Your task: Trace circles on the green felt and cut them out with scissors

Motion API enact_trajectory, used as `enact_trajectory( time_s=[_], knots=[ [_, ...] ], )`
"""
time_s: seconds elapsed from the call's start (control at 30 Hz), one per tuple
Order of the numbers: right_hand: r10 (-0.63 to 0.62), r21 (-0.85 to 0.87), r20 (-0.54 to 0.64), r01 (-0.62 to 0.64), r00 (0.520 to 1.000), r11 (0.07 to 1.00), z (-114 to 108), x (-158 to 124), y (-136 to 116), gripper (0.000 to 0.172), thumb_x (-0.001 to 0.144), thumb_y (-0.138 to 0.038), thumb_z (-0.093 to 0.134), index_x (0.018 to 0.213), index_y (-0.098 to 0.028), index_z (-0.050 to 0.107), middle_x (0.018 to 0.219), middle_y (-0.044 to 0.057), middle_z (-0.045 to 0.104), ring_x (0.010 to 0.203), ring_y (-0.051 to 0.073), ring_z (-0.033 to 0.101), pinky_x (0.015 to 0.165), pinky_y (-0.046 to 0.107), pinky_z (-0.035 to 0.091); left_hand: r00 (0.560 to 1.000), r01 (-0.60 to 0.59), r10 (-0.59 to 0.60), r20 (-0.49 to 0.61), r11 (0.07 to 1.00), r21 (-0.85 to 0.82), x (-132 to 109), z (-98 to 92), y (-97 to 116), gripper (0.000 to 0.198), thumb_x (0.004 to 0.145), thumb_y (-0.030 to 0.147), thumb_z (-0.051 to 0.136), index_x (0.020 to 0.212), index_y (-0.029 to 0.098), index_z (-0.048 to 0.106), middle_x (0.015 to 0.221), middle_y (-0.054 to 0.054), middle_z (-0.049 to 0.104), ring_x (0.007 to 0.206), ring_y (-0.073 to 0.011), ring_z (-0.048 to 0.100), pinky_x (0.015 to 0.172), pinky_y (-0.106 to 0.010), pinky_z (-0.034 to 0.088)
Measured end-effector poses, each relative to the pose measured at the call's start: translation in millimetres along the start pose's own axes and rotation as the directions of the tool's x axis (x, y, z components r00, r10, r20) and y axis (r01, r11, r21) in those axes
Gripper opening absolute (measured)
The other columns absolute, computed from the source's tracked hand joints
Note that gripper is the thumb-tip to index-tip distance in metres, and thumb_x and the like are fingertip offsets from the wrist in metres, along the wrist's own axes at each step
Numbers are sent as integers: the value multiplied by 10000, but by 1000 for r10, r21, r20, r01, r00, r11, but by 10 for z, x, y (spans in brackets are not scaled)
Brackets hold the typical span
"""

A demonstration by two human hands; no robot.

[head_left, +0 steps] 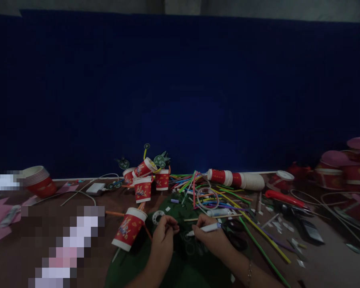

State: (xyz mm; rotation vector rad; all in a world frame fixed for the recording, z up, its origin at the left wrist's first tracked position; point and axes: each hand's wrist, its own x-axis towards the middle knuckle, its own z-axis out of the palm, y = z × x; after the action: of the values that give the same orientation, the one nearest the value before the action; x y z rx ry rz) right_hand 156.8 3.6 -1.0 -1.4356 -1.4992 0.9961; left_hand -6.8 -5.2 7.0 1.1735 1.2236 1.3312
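Note:
My right hand [212, 237] grips a white marker pen [204, 229], its tip pointing left over a dark green sheet [180, 264]. My left hand [164, 234] is closed in a pinch just left of the tip, on something too small and dark to make out. A tilted red paper cup [129, 229] lies beside my left hand. A white paper ring [158, 216] rests on the green sheet behind that hand.
Several red cups [144, 182] stand further back, some with green cut-outs on straws. Coloured straws [204, 192] are strewn at the centre, and a lying stack of cups [235, 179] is to the right. A red-handled cutter [283, 197], cables and paper scraps lie right; more cups [38, 181] left.

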Motion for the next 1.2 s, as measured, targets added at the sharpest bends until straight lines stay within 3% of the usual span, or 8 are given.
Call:
enact_trajectory(
  time_s=[0.63, 1.03, 1.2],
  knots=[
    [-22, -57, -27, 21, 999, 998, -5, 2, 15, 153, 633, -236, 504, 525, -209, 400, 442, -52, 423, 449, 94, 366, 430, 199, 259, 1000, -18, 18, 11, 1000, 16, -3, 3, -49, 102, 683, 193, 468, 727, 176, 559, 706, -12, 572, 702, -174, 578, 710, -349, 508],
    [-23, -22, -12, 22, 1000, 1000, -52, -18, -14, 154, 626, -240, 511, 511, -207, 413, 418, -50, 452, 418, 92, 388, 414, 194, 270, 1000, -8, 8, 26, 1000, 16, -5, 10, -40, 114, 687, 167, 455, 751, 177, 548, 742, -1, 556, 719, -158, 583, 735, -345, 511],
    [26, 105, 12, -27, 1000, 994, -65, -5, 9, 156, 666, -260, 507, 545, -208, 424, 434, -40, 509, 416, 98, 420, 421, 200, 288, 1000, -17, 16, 22, 999, 33, -9, 17, -29, 109, 699, 171, 447, 753, 177, 541, 732, -2, 561, 721, -156, 586, 742, -341, 506]
  ],
)
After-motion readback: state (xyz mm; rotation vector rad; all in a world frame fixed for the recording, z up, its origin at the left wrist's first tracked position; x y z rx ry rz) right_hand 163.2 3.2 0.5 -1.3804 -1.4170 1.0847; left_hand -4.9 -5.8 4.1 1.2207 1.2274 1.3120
